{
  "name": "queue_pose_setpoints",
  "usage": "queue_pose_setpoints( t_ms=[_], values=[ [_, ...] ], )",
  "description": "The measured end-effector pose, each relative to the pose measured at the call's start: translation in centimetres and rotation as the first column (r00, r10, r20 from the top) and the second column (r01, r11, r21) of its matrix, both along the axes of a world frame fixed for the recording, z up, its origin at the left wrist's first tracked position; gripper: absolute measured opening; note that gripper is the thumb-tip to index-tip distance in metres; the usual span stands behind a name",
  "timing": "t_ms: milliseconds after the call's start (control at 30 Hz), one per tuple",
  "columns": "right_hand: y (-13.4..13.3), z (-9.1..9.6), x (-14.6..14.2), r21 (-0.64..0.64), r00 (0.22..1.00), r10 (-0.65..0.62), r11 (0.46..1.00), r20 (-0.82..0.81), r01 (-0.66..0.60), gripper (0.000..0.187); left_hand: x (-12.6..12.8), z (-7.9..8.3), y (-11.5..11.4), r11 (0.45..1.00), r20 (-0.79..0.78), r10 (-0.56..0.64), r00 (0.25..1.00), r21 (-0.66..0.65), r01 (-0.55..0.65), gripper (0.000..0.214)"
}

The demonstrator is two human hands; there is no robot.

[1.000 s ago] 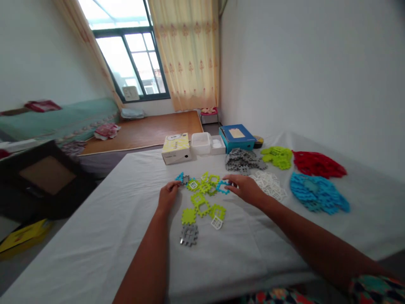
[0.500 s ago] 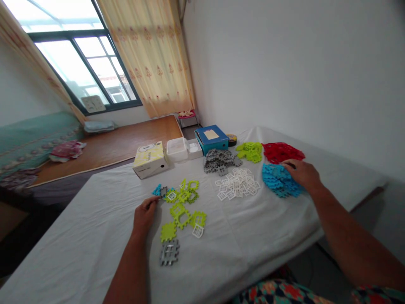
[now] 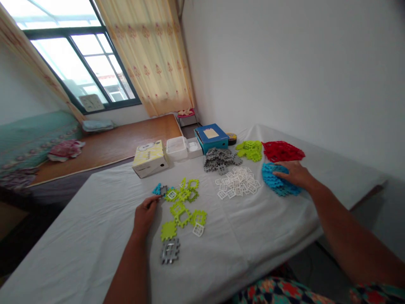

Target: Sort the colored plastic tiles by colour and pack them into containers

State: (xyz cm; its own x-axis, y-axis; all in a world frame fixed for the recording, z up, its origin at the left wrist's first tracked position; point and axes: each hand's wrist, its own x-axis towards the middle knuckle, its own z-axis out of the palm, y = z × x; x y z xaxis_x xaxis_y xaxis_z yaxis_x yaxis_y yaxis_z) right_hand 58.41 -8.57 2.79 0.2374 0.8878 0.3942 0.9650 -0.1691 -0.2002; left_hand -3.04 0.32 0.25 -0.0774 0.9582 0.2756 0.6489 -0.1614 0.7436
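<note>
A flat chain of joined plastic puzzle pieces [image 3: 182,202], mostly lime green with blue, white and grey ones, lies on the white tablecloth [image 3: 95,236]. My left hand [image 3: 144,213] rests by its left end, fingers curled, fingertips touching the grey and blue pieces. My right hand [image 3: 292,174] lies on the pile of blue pieces [image 3: 276,181] at the right, fingers bent over it. Whether it grips a piece is hidden.
Piles of white pieces [image 3: 237,182], grey pieces [image 3: 219,159], lime pieces [image 3: 250,150] and red pieces [image 3: 281,150] sit around. A yellow carton [image 3: 149,158], clear tubs [image 3: 177,147] and a blue box [image 3: 211,137] line the far edge. Wall at right, bed and window at left.
My right hand left the chain, reached right to the blue pile, and has now slid slightly left on it. My head turned right. The left hand stayed put.
</note>
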Motion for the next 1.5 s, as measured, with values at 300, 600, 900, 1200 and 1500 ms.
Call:
queue_pose_setpoints(
  t_ms=[300,600,900,1200,1500],
  values=[
    [2.5,1.0,-15.7,-0.017,0.795,0.606,0.796,0.030,-0.605,0.031,0.5,-0.8,0.1,0.999,0.034,-0.023,0.999,0.040,0.021,0.032],
    [7.0,2.5,-35.9,-0.256,0.454,0.890,0.448,0.037,-0.857,0.025,0.7,-0.9,-0.1,0.996,0.205,0.049,0.978,0.065,-0.063,0.034],
    [10.9,2.2,-40.7,-0.306,0.598,0.793,0.600,0.113,-0.739,0.035,0.6,-1.5,0.5,0.992,0.222,0.061,0.973,0.092,-0.083,0.035],
    [12.1,1.4,-41.3,-0.367,0.631,0.770,0.616,0.095,-0.697,0.041,0.5,-1.7,0.8,0.991,0.215,0.061,0.975,0.102,-0.084,0.035],
    [11.9,0.8,-40.4,-0.311,0.680,0.733,0.650,0.014,-0.694,0.048,0.5,-1.7,0.8,0.991,0.213,0.056,0.975,0.103,-0.079,0.034]
  ],
)
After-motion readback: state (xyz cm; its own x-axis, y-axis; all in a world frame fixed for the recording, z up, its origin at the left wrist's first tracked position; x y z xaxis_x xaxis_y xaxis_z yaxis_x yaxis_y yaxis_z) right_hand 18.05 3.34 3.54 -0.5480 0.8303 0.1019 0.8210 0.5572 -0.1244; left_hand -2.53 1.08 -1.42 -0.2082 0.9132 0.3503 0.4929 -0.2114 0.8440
